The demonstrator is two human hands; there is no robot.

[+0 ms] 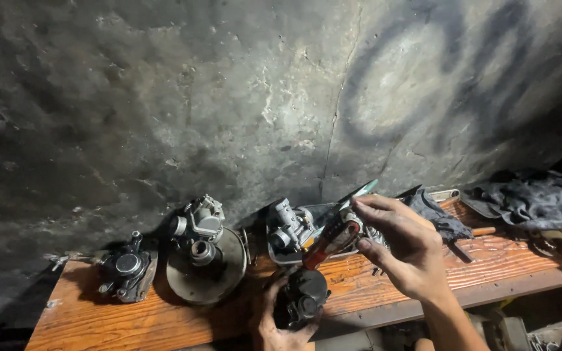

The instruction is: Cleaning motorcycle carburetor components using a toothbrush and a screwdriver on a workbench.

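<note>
My left hand (280,322) grips a dark round metal engine part (304,296) at the front edge of a wooden bench (131,318). My right hand (401,244) holds a red-and-black handled tool (333,239) by its handle, slanting down toward that part. Just behind the tool a grey carburetor-like part (289,227) lies in a shallow metal tray (276,255).
A grey carburetor sits on a round metal disc (204,270) left of centre. A small dark caliper-like part (125,268) lies farther left. Dark rags (528,198) and a wooden-handled tool (482,231) lie at the right. A rough concrete wall (229,97) rises behind the bench.
</note>
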